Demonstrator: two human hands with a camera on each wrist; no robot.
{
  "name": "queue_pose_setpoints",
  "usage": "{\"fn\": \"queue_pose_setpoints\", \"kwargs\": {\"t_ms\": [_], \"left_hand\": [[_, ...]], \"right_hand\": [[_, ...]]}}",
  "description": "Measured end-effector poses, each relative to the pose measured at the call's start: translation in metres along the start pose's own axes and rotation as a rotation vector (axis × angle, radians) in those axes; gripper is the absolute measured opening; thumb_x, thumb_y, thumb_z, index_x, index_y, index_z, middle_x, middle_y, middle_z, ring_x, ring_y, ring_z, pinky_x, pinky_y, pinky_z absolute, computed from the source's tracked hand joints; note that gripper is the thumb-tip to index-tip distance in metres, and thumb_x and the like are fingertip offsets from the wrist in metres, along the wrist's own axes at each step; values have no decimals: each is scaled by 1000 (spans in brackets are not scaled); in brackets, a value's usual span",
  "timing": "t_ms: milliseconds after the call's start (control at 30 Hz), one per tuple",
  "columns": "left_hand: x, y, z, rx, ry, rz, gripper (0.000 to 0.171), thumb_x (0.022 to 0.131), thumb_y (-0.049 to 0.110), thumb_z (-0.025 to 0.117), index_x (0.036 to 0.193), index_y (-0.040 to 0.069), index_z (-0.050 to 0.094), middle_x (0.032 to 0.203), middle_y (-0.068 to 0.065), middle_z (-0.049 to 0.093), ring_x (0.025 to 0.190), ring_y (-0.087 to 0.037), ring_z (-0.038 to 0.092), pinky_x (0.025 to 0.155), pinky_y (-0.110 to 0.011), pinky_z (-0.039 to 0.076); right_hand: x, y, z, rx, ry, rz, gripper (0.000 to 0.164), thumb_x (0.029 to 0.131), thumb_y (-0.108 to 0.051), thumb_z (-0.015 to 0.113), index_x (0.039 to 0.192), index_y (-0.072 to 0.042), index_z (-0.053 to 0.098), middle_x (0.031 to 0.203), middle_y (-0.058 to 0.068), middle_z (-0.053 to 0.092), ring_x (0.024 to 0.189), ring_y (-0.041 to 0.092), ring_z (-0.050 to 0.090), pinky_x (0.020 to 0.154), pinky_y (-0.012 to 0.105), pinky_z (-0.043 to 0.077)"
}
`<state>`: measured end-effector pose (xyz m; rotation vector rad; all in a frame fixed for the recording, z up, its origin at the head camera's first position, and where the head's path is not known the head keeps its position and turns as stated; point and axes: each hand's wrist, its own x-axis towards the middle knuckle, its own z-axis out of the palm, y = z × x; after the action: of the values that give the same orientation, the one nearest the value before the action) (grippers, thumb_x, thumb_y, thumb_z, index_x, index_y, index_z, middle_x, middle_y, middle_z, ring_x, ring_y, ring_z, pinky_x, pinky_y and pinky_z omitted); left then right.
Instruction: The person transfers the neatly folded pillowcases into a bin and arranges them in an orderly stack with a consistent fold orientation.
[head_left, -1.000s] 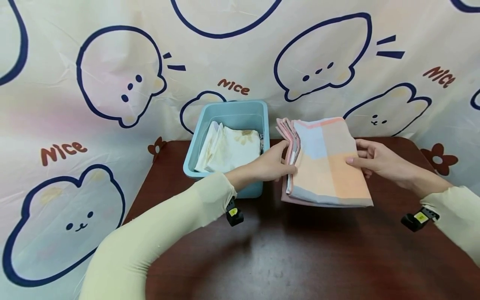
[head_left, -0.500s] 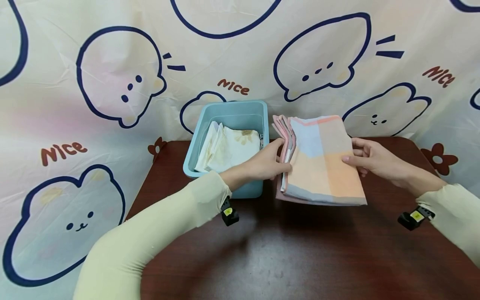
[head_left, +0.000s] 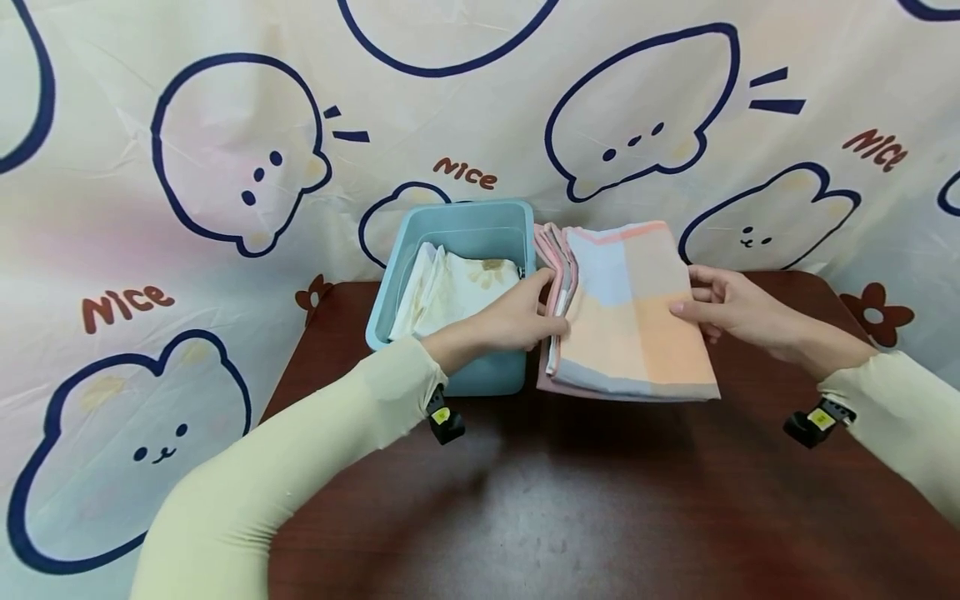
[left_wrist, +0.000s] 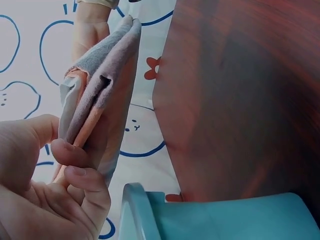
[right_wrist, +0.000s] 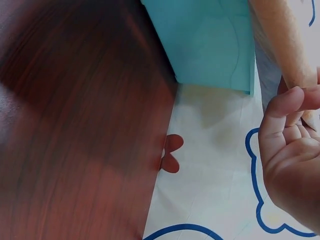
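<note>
A folded checked cloth (head_left: 637, 308) in peach, pale blue, beige and pink is held up above the table, to the right of a blue plastic bin (head_left: 491, 371). My left hand (head_left: 517, 317) pinches its layered left edge, thumb in front. At the opposite edge my right hand (head_left: 738, 312) grips with thumb on the face and fingers behind. The left wrist view shows the folded layers of the cloth (left_wrist: 100, 80) between the fingers of my left hand (left_wrist: 60, 185). In the right wrist view my right hand (right_wrist: 292, 145) curls round the cloth's edge.
A white cloth (head_left: 480, 287) with a tan flower print lies folded inside the bin. Both stand toward the back of a dark reddish-brown table (head_left: 510, 508). Behind it hangs a pale curtain (head_left: 420, 108) printed with blue cartoon outlines.
Both hands have carried the folded checked cloth left and slightly upward, so its left edge now overlaps the bin's right rim in the head view. The bin and white cloth have stayed put.
</note>
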<state>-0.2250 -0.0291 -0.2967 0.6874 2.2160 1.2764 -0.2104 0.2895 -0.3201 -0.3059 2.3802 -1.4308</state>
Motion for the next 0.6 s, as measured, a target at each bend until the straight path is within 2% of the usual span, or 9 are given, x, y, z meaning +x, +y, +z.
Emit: {"fn": "queue_pose_setpoints", "kwargs": {"t_ms": [200,267,467,600], "left_hand": [[-3,-1,-5,-12,13,-26,72,97,7,59,157,11,19,52,2,43,39,-12,34,45,-26,34],[-4,-1,-5,-15,20,-20,69,98,7,59,155,10,21,53,2,43,39,-12,35,44,-26,33],[-6,-2,-9,-1,53,-29,73,98,8,58,158,11,18,61,-2,58,40,-11,38,45,-25,35],[-9,-1,-15,21,62,-19,68,98,9,58,155,11,22,58,-2,55,40,-10,39,45,-24,34]], "right_hand": [[4,-4,1,2,-2,-27,56,105,-25,56,150,-5,29,93,-8,70,61,14,52,57,29,45],[6,-4,2,1,-2,-34,58,105,-25,56,152,-5,28,94,-9,70,61,14,52,57,29,45],[9,-8,4,-2,19,-13,61,104,-27,57,154,-8,27,97,-8,70,63,14,54,58,29,46],[12,-12,6,-4,28,-14,63,104,-27,58,155,-9,27,98,-7,70,63,15,54,59,29,47]]}}
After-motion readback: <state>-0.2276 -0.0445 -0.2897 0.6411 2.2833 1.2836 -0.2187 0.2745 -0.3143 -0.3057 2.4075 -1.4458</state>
